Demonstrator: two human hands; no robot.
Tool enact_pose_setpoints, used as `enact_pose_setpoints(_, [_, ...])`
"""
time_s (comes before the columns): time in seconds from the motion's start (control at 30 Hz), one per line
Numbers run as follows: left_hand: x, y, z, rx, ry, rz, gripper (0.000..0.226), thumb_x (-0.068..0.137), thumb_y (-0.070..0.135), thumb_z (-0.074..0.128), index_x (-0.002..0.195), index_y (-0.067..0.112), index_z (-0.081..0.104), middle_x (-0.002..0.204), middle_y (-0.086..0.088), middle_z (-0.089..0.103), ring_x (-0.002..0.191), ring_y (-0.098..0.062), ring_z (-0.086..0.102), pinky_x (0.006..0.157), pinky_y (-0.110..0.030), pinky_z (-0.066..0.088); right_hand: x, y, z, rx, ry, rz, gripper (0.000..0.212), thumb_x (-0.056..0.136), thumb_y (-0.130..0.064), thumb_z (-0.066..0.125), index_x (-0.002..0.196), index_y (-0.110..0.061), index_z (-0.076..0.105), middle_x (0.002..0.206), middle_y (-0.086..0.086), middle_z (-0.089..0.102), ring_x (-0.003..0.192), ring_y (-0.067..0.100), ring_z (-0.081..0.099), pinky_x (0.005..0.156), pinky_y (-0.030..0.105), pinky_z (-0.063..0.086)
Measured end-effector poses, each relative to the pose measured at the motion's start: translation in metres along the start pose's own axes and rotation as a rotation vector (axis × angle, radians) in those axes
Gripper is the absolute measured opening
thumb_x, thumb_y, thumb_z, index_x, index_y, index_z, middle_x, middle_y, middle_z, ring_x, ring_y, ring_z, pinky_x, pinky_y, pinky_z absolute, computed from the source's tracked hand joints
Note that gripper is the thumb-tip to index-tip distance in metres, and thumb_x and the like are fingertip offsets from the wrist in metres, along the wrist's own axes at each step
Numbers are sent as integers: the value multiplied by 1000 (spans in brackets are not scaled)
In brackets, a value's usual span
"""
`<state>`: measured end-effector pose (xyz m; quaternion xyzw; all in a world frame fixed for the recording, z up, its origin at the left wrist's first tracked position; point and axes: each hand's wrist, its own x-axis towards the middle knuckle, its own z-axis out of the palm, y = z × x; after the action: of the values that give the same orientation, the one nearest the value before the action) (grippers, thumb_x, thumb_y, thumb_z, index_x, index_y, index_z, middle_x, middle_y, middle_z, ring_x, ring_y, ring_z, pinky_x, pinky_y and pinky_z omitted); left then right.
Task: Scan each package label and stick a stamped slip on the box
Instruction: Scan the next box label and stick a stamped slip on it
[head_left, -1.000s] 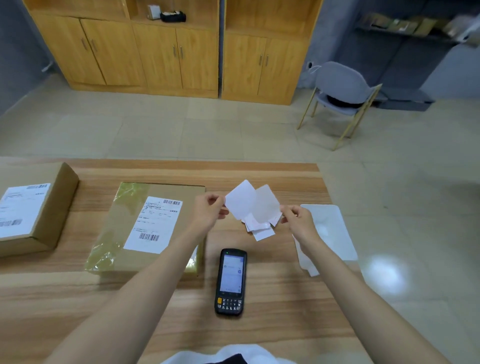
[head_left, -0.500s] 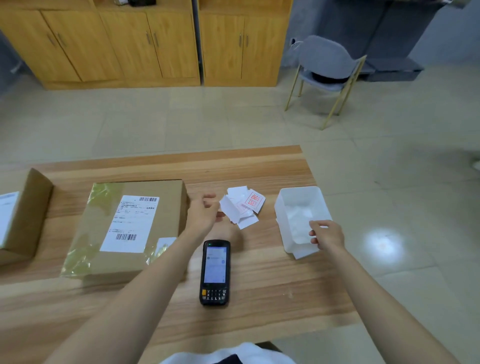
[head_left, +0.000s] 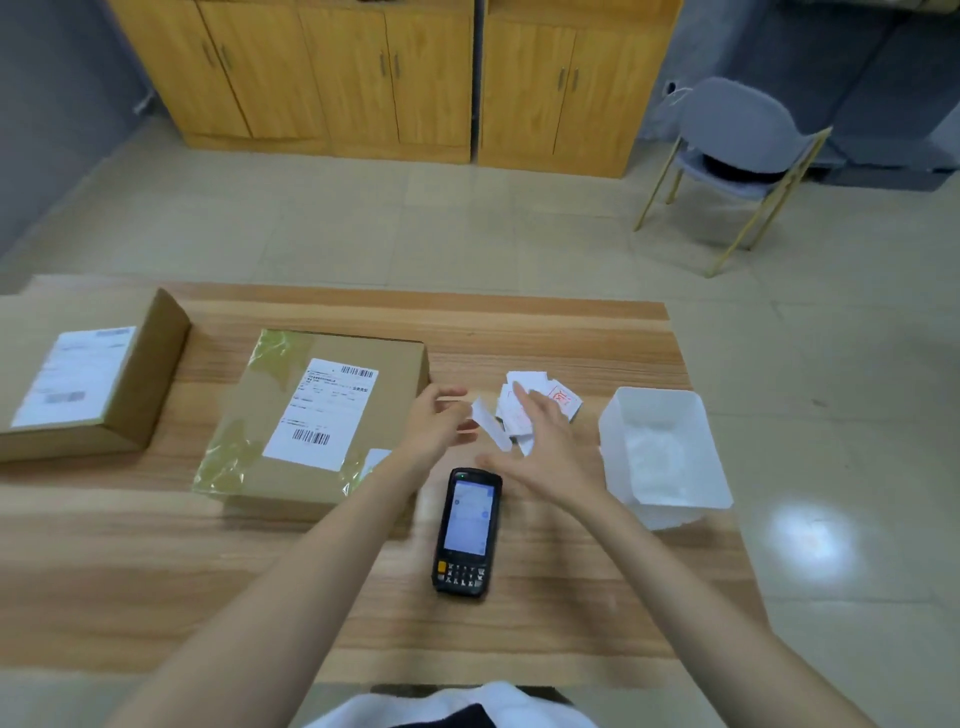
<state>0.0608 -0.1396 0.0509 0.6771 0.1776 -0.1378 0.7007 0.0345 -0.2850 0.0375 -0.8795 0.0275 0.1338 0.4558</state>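
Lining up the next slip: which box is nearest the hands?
The taped box beside the left hand holding a slip; the other box lies farther left.

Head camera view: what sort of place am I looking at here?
Probably a small parcel-handling office: labelled cardboard boxes on a wooden table, a handheld scanner beside stamped slips, and wooden cabinets behind.

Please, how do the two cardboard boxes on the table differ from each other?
The left box is taller, with a deep side wall; the middle box lies flatter. The middle box has shiny clear tape on its left edge and near corners; the left box shows none. The middle box's label shows sharp barcodes; the left box's label is blurred. Both are brown cardboard with a white label on top.
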Motion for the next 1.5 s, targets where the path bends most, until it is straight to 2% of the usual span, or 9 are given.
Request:
enact_pose_setpoints(0.13, [-8,4,-26,-3,-5,-9,19,91,13,58,108,10,52,92,-1,56,76,-9,58,72,-21,51,9,-39,40,49,-32,-157,35,93,-17,50,127,-22,55,120,-4,61,116,18,56,97,33,45])
enact_pose_setpoints(0.3, [-12,-4,-85,10,37,-120,53,82,47,63,123,16,48,113,-1,55,102,-16,61,87,-34,53,20,-53,62,284,-63,-15,33,99,-10,39,128,-15,53,123,3,59,107,16,57,88,30,47])
enact_pose_setpoints(0.43, [-20,-14,-120,-73,14,-148,43,82,19,70,120,13,52,106,-10,64,89,-20,66,72,-24,56,25,-67,84,706,-221,265,26,98,-8,43,123,-8,49,115,13,61,87,19,62,74,32,51])
enact_pose_setpoints(0.63, [-23,-21,-153,30,50,-56,28,81,-10,61,104,7,60,80,-6,62,58,-10,62,51,-14,50,22,-76,119,662,-235,299,10,97,-8,45,103,-12,51,101,10,64,78,20,64,62,27,55])
enact_pose_setpoints(0.87, [-12,-30,-177,273,-4,-31,38,72,1,66,102,24,60,102,-6,64,87,-24,63,80,-34,52,14,-61,129,566,-214,267,27,85,7,57,105,-10,57,97,5,66,80,16,64,64,20,55])
enact_pose_setpoints(1.0, [-9,-37,-172,372,-108,-23,62,72,-12,64,122,22,50,106,-7,53,73,-15,59,60,-18,52,8,-53,132,524,-133,266,33,84,9,59,108,-13,55,84,3,62,73,15,62,61,19,54])
enact_pose_setpoints(1.13, [-5,-46,-163,439,-149,13,72,70,-14,64,131,18,41,111,-9,48,83,-21,58,78,-36,52,4,-48,136,463,-61,252,43,81,8,61,117,-15,54,88,1,62,74,13,61,65,23,55])
enact_pose_setpoints(1.4, [2,-48,-159,524,-101,66,66,66,-7,73,123,15,47,117,-8,39,71,-13,56,58,-20,49,2,-42,136,350,102,168,42,74,1,72,100,-20,47,96,-3,52,70,3,55,57,5,45])
enact_pose_setpoints(1.5, [3,-50,-159,515,-89,67,64,65,-5,74,119,17,49,120,-8,33,79,-14,55,64,-27,54,1,-37,135,307,90,178,41,74,0,73,100,-19,49,101,0,52,71,1,55,57,4,43])
